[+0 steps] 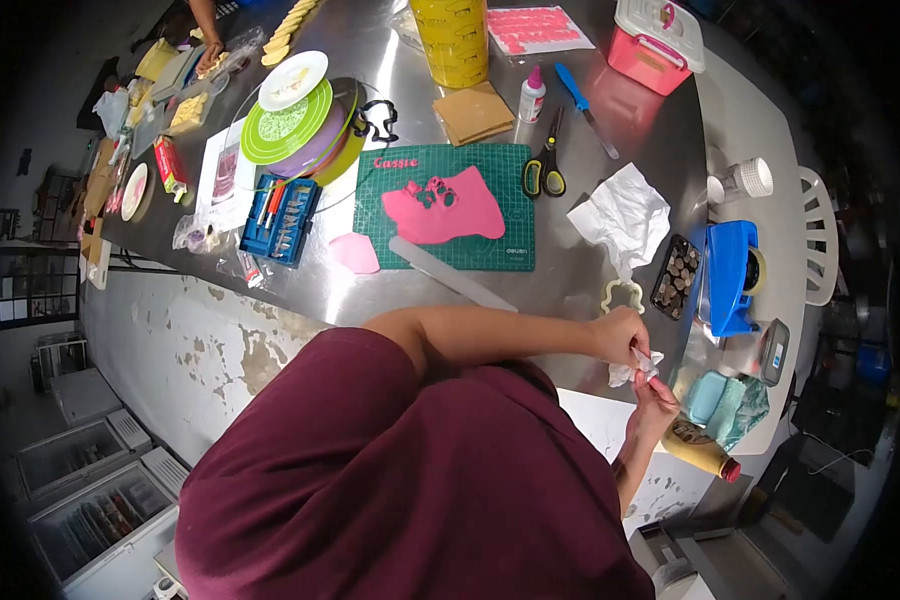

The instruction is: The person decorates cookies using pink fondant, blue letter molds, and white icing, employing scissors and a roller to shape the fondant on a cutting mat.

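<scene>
My left hand [619, 335] reaches across to the right side of the table, its fingers pinched on a crumpled white tissue [622, 375]. Close below it, my right hand [656, 402] grips the same tissue with thumb and fingers together. Whether something small is wrapped inside cannot be seen. Just above the hands lies a pale cookie cutter [622, 296]. A larger crumpled white paper towel [625, 215] rests beyond that. On a green cutting mat [515, 215] sits a rolled pink fondant sheet [450, 222] with cut-out holes, beneath pink letters reading "Cassie" [396, 162].
Scissors [544, 172], a blue-handled knife [587, 110], a glue-like bottle [532, 96] and a yellow tub [450, 42] stand or lie farther back. A blue tape dispenser [730, 280] and a yellow bottle [698, 450] are at right. Another person's hand [210, 52] works top left.
</scene>
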Motion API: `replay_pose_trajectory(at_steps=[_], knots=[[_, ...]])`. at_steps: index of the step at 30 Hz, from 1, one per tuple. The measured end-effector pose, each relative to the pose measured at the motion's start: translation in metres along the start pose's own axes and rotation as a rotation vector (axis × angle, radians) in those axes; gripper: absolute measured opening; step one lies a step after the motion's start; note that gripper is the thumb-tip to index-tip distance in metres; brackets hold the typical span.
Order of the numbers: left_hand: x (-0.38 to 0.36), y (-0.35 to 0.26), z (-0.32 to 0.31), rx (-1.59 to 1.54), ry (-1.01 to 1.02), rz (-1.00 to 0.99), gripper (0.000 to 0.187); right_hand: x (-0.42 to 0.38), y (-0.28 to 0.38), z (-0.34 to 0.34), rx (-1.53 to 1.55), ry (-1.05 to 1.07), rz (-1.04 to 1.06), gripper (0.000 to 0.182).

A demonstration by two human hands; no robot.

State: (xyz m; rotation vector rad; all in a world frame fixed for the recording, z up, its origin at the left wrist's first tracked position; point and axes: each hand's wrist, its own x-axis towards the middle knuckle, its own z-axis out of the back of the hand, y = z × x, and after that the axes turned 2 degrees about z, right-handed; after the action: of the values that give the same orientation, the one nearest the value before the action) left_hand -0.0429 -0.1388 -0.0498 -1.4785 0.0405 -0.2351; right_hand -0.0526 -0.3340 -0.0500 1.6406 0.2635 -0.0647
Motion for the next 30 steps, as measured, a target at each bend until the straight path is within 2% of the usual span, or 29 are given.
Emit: replay_pose_trajectory(at_steps=[4,9,16,22,24,25,28,30], knots=[[0.000,-0.003,0.000,-0.042,0.040,0.111,0.015,0.000,0.006,0.000,0.039,0.016,0.009,0.013],[0.000,0.002,-0.013,-0.205,0.036,0.120,0.018,-0.006,0.017,-0.009,0.214,-0.018,-0.073,0.014],[-0.003,-0.001,-0.021,-0.170,-0.002,0.074,0.024,0.007,0.007,0.013,-0.021,0.045,0.082,0.013],[-0.003,-0.010,-0.008,-0.036,0.021,0.167,0.033,0.019,0.007,0.016,-0.063,-0.008,0.136,0.013],[-0.004,-0.009,-0.006,0.124,-0.039,-0.018,0.035,0.022,0.007,0.013,-0.080,-0.044,0.200,0.011],[-0.005,-0.008,-0.004,0.204,-0.070,-0.111,0.036,0.027,0.005,0.014,-0.142,-0.074,0.234,0.011],[-0.016,-0.008,0.009,0.252,-0.196,-0.213,0.031,0.042,-0.003,0.020,-0.423,-0.145,0.357,0.015],[-0.034,-0.011,0.039,0.183,0.053,-0.042,0.024,0.051,-0.007,0.021,-0.733,-0.162,0.474,0.020]])
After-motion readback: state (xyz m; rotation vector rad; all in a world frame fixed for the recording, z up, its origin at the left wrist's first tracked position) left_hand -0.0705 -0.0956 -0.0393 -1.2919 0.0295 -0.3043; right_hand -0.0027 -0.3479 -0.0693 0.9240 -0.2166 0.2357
